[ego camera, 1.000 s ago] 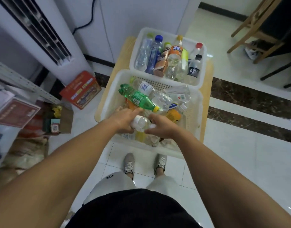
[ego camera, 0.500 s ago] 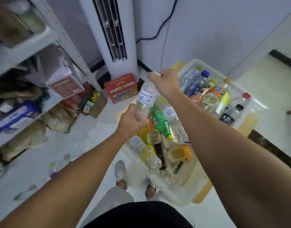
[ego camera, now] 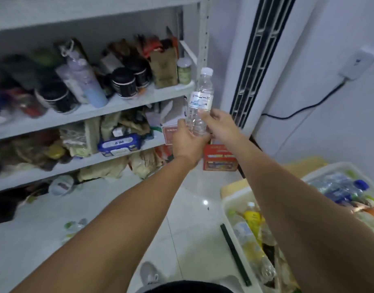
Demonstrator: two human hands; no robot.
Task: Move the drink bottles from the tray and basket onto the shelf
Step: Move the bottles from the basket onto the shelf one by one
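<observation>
Left grip [ego camera: 188,140] curled under water bottle [ego camera: 199,100], right grip [ego camera: 218,123] holding its side, bottle upright before front edge of shelf [ego camera: 118,104]

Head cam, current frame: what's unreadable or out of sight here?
All head view.
Bottle base: hidden by the left hand and right hand gripping it.
Basket contents: partly covered by the right forearm, cut off by the bottom edge.
Tray: cut off by the right edge; its bottles are blurred.
Shelf: items at left smeared by motion blur; top board cut off by the upper edge.
</observation>
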